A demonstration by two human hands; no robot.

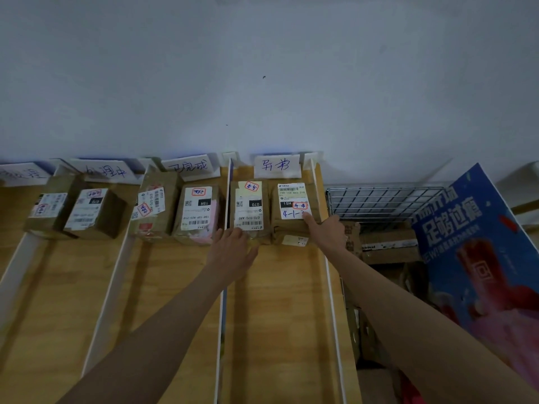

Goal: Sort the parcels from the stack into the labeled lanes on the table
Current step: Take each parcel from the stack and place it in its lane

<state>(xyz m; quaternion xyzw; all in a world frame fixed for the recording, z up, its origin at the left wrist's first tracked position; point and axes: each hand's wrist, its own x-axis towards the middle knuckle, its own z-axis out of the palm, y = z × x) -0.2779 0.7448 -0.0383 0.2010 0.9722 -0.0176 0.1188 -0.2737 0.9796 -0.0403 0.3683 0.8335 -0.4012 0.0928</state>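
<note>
Parcels sit in pairs at the far ends of the counter (pixel 277 301) lanes, squared under their signs. The left hand (pixel 233 252) rests flat-fingered against one parcel (pixel 249 205); the right hand (pixel 328 231) steadies its neighbour (pixel 293 209), forefinger on its label, gripping nothing.

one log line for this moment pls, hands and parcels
left hand open, touching 070 parcel | right hand open, fingertip on 15H parcel | both parcels in rightmost lane | more parcels in other lanes
</note>
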